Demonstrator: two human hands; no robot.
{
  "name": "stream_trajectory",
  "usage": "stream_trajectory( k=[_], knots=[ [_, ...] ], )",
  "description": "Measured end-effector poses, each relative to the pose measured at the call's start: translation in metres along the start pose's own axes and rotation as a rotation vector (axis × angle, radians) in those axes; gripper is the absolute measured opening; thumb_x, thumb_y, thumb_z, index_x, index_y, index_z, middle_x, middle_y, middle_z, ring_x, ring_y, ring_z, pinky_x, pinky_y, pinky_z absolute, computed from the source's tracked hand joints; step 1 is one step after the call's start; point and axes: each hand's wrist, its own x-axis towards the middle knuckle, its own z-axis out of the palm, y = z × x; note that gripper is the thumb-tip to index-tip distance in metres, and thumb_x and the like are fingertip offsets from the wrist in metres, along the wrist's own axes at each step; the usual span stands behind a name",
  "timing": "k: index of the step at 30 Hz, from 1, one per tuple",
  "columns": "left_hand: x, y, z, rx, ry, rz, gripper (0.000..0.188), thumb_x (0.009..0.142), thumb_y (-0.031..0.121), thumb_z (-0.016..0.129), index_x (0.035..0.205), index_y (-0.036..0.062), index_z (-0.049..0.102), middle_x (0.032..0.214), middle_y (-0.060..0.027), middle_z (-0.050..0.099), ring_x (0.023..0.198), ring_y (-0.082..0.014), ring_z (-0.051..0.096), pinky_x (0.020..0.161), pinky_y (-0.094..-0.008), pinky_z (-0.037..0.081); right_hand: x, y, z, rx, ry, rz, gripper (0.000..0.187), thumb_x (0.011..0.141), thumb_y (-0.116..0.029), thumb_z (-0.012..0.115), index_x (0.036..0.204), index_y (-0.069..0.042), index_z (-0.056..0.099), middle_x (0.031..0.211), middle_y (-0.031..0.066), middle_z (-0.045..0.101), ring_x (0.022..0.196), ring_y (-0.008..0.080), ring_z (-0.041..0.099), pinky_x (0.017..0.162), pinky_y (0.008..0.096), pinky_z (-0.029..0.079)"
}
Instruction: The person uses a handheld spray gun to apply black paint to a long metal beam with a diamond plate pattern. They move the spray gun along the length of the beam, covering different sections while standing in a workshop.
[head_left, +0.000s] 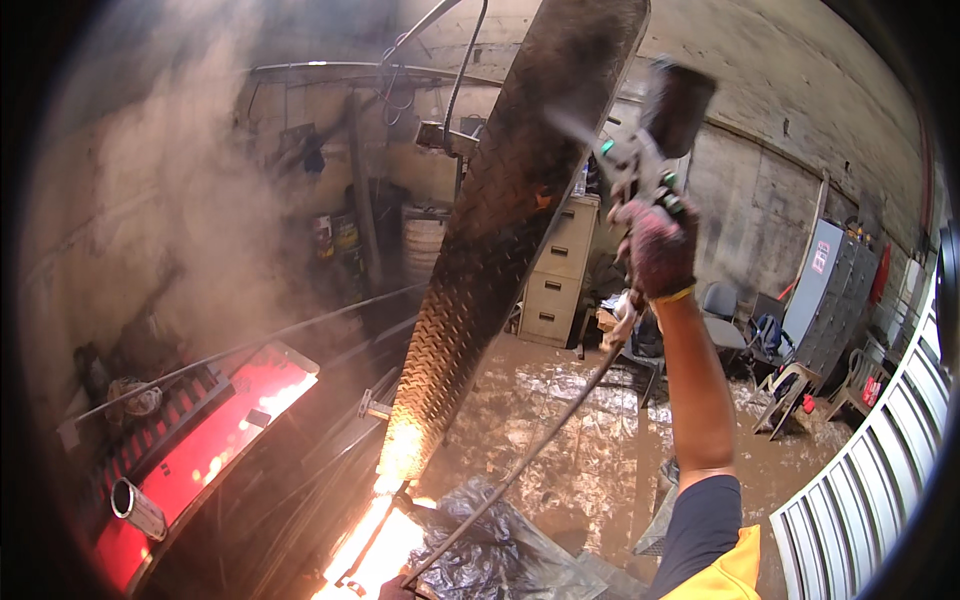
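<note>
My right hand (660, 245), in a dark red glove, is raised and wrapped round a spray gun (640, 165) with a dark cup (680, 105) on top. Mist leaves the nozzle toward a long tread-pattern metal panel (480, 230), which stands tilted and apart from the gun. Its upper part looks dark; the lower end glares in bright light. An air hose (540, 445) runs from below the gun down to my left hand (397, 590). Only a gloved bit of that hand shows at the lower edge, closed round the hose.
A red panel (215, 440) lies at the left beside a metal tube (138, 508). Black plastic sheeting (490, 545) covers part of the wet-looking floor. A filing cabinet (555, 270), chairs (722, 315) and lockers (830, 290) stand behind. White slatted metalwork (870, 480) is at right.
</note>
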Motion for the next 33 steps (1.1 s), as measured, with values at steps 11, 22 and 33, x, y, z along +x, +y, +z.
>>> stream_trajectory(
  k=[11, 22, 33],
  knots=[
    [-0.02, -0.019, -0.029, 0.263, -0.126, -0.358, 0.037, 0.094, 0.017, 0.048, 0.121, 0.0122, 0.072, 0.117, -0.0235, 0.07, 0.112, -0.04, 0.065, 0.098, -0.0462, 0.05, -0.107, 0.03, 0.054, -0.386, -0.501, 0.027, 0.022, 0.08, -0.01, 0.063, 0.099, 0.001, 0.068, 0.075, 0.0236, 0.064, 0.068, 0.0352, 0.065, 0.064, 0.0401, 0.052],
    [-0.009, 0.0, -0.003, 0.297, -0.124, -0.228, 0.024, 0.096, 0.025, 0.056, 0.089, 0.0056, 0.068, 0.088, -0.0227, 0.069, 0.087, -0.0396, 0.068, 0.077, -0.0469, 0.054, -0.017, 0.004, 0.058, -0.485, -0.331, -0.199, 0.056, 0.08, -0.003, 0.057, 0.136, -0.007, 0.06, 0.095, 0.0212, 0.071, 0.077, 0.0296, 0.068, 0.075, 0.0366, 0.055],
    [-0.004, 0.01, 0.02, 0.174, -0.134, -0.062, 0.017, 0.092, 0.022, 0.059, 0.094, 0.0099, 0.07, 0.088, -0.0183, 0.069, 0.088, -0.0404, 0.066, 0.078, -0.0482, 0.053, 0.001, -0.015, 0.07, -0.539, -0.29, -0.233, 0.057, 0.08, -0.001, 0.059, 0.136, -0.008, 0.06, 0.103, 0.0192, 0.073, 0.098, 0.032, 0.073, 0.084, 0.0385, 0.056]
  ],
)
